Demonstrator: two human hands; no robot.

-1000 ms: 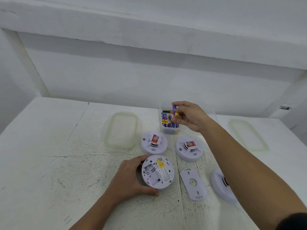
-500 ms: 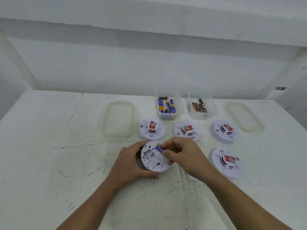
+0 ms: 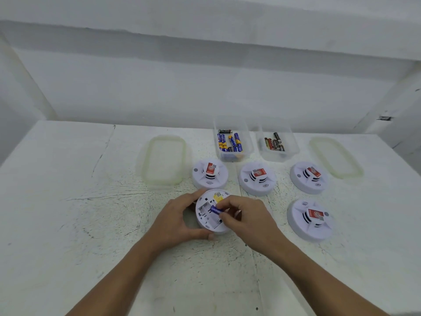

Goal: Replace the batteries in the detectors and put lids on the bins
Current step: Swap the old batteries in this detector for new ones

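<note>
White table [image 3: 68,213] is bearing both hands.
Right hand [image 3: 248,221] is pinching blue battery [image 3: 215,210]; left hand [image 3: 175,221] is gripping opened smoke detector [image 3: 205,216] beneath.

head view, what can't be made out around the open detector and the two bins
Open detector, head view: fingers of the right hand cover part of its battery bay, so whether the blue battery is seated cannot be told.
Its left rim: hidden under the left hand gripping it.
Yellow sticker: print too small.
Left bin and right bin: battery labels too small to read.
</note>
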